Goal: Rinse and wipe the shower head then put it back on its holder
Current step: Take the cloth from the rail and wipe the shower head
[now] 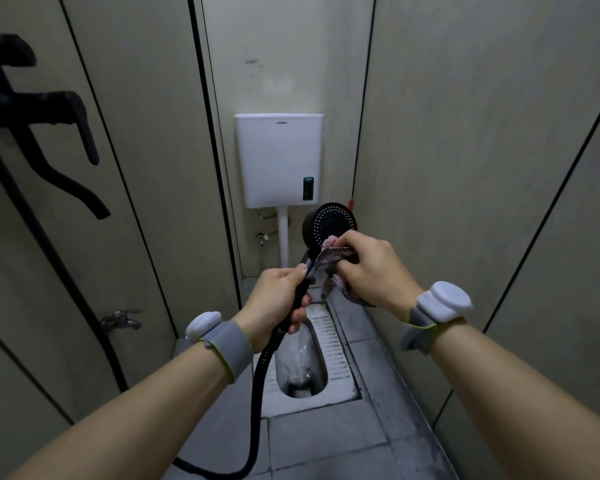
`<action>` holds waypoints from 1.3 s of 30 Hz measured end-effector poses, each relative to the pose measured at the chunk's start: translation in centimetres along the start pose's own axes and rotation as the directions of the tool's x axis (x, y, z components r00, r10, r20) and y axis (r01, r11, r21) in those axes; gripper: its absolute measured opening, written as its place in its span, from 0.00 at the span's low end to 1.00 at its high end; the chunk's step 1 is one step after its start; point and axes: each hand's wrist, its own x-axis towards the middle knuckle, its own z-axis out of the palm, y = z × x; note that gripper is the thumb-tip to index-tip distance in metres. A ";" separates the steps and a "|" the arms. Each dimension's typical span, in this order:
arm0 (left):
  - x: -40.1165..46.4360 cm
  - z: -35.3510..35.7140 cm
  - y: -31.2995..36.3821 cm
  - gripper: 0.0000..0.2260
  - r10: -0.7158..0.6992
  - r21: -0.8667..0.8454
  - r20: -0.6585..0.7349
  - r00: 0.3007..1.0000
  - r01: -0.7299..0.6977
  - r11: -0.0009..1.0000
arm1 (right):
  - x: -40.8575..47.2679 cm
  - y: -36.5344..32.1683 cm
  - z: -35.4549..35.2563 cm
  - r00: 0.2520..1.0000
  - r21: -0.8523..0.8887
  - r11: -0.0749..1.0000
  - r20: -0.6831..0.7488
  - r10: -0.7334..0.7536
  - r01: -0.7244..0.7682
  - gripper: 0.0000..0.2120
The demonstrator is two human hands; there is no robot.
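Head view: black ribbed flexible hose [257, 393] runs below the left hand [274, 299], which grips the handle of the round black plastic shower head [329, 221]. Right hand [368, 268], just beside, pinches a grey-pink patterned cloth [329, 254] against the spray face. White plastic cistern [279, 157] beyond both hands.

Narrow stall closed in by pale beige wall panels [465, 133] with dark seams, dimly and evenly lit. White cistern [279, 159] mounted on the back wall, its white pipe [283, 237] dropping toward a squat pan [303, 358] set in the grey tiled floor [326, 441]. Black tap fitting [39, 112] on the left wall, small metal tap [122, 319] lower down.
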 end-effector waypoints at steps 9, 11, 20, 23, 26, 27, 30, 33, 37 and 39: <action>0.2 0.4 -0.1 0.12 -0.026 -0.027 0.027 0.999 0.026 0.999 | 0.2 -0.7 0.6 0.931 -0.239 0.908 -0.038 -0.362 0.344 0.17; 0.2 0.2 -0.1 0.12 -0.034 -0.046 0.036 0.999 0.036 0.998 | 0.0 -0.3 0.6 0.912 -0.278 0.879 -0.020 -0.409 0.388 0.17; 1.1 -2.5 0.1 0.16 -0.176 -0.118 0.139 0.974 0.193 0.974 | 0.6 2.4 -1.7 0.883 -0.449 0.769 0.120 -0.454 0.456 0.16; 1.5 -4.2 0.1 0.15 -0.210 -0.193 0.245 0.947 0.260 0.946 | 1.5 3.0 -2.3 0.938 -0.393 0.863 -0.006 -0.348 0.318 0.15; 1.9 -6.0 0.3 0.16 -0.188 -0.197 0.342 0.920 0.266 0.944 | 2.6 2.9 -2.6 0.963 -0.135 0.978 -0.198 -0.184 0.159 0.17; 2.1 -6.6 0.4 0.17 -0.177 -0.198 0.371 0.911 0.264 0.944 | 3.3 2.9 -2.5 0.968 -0.021 0.995 -0.229 -0.103 0.101 0.18; 2.8 -7.7 0.8 0.18 -0.148 -0.208 0.442 0.885 0.261 0.942 | 4.6 2.4 -1.9 0.971 0.318 0.948 -0.224 0.083 -0.008 0.17; 3.8 -7.8 1.1 0.18 -0.095 -0.269 0.461 0.882 0.240 0.933 | 5.7 1.3 0.0 0.957 0.554 0.833 -0.242 0.161 0.000 0.16; 5.0 -7.1 0.9 0.16 -0.026 -0.409 0.445 0.895 0.229 0.883 | 6.1 0.1 3.7 0.936 0.715 0.694 -0.182 0.303 -0.086 0.13; 5.6 -6.9 0.7 0.16 -0.011 -0.451 0.417 0.909 0.217 0.865 | 6.0 -0.3 5.2 0.938 0.748 0.653 -0.132 0.320 -0.118 0.09</action>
